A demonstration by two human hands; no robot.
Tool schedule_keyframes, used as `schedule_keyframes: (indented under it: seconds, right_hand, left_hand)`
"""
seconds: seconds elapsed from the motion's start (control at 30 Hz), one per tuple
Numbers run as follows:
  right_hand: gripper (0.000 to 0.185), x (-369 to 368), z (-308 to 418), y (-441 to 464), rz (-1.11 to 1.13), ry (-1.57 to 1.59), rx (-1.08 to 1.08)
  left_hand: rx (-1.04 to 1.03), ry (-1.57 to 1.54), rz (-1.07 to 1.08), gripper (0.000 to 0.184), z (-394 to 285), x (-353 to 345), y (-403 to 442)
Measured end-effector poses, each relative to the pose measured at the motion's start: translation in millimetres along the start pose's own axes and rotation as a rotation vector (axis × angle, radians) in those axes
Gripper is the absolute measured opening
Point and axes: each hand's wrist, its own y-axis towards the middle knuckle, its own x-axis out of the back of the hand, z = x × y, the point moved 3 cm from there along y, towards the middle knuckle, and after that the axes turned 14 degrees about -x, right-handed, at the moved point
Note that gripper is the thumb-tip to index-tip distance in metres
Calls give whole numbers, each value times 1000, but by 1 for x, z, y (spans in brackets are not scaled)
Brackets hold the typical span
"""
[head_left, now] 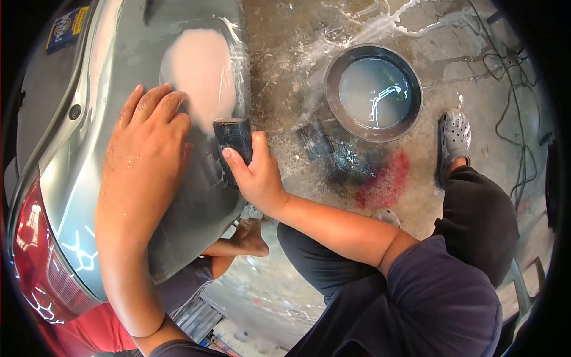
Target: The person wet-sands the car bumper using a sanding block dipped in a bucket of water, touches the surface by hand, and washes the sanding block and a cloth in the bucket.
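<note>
My right hand [260,178] grips a dark sanding block [233,138], thumb on one side and fingers on the other, against the edge of a grey-green car panel [196,208]. To its left my left hand [148,125] rests on the panel with its palm down and fingers slightly bent; nothing shows in it. Just beyond both hands lies a pale pinkish patch [202,71] on the panel. Wet whitish streaks run along the panel's edge near the block.
A round basin [333,89] of cloudy water stands on the stained floor [285,35], with a dark sheet [315,141] beside it. Cables [516,89] lie at the far right. A red tail light [37,238] is at the left. Another person's bare foot [251,239] shows below the panel.
</note>
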Motion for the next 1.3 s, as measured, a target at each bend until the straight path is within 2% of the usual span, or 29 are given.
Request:
schedule_keyframes:
  seconds: [0.03,0.13,0.2,0.27,0.33,0.37,0.4,0.47,0.53,0.6,0.7,0.77,0.8,0.87,0.93,0.97,1.07,1.13,1.2,1.27,1.3]
  right_hand:
    - [37,3,2,6,42,-12,-91]
    - [35,-2,20,87,70,-16,-165]
    - [34,-7,30,138,-68,-102,23]
    - [34,-3,25,121,-18,-80,-20]
    - [35,0,17,66,29,-73,-56]
    - [36,3,10,27,40,-52,-37]
    - [39,2,13,3,6,-60,118]
    - [36,1,-5,9,49,-29,-12]
    - [34,-5,16,85,42,26,-128]
    - [34,-3,37,144,-13,-106,-93]
    - [34,0,32,107,9,-109,-99]
    - [39,2,14,31,57,-60,-22]
    - [41,1,17,7,30,-82,85]
    - [40,0,4,13,91,-33,2]
    - [38,-3,33,63,96,-46,-78]
    - [30,-7,35,89,11,-29,9]
    - [35,-8,56,123,-38,-189,-33]
    - [35,-5,51,79,25,-140,-34]
    - [31,-4,26,13,40,-54,87]
    - [30,-2,17,-6,23,-117,148]
    - [30,-4,23,12,40,-93,115]
  left_hand:
    - [-3,-1,-4,25,0,0,0]
    - [-8,-11,-3,24,-1,0,-1]
    - [-5,-18,-1,23,0,1,1]
    - [-14,-28,-21,23,0,2,1]
    - [-5,-22,-30,22,2,3,1]
    - [2,-16,-26,22,2,2,0]
    - [6,-16,-18,22,1,1,0]
    - [1,-19,-12,22,1,2,0]
    - [-3,-17,2,22,0,1,-1]
    - [-19,-8,19,23,1,0,0]
    - [-7,4,14,23,2,1,2]
    - [8,-4,7,23,2,3,2]
    - [15,-11,8,23,1,2,2]
    - [17,6,11,24,0,3,2]
    - [20,16,12,24,-1,5,3]
    - [25,17,16,25,-2,6,2]
    - [35,54,-5,26,0,10,3]
    - [36,72,-9,21,0,12,2]
    - [44,91,-12,15,1,14,2]
    - [45,72,-34,21,1,13,2]
    - [48,64,-45,26,1,13,1]
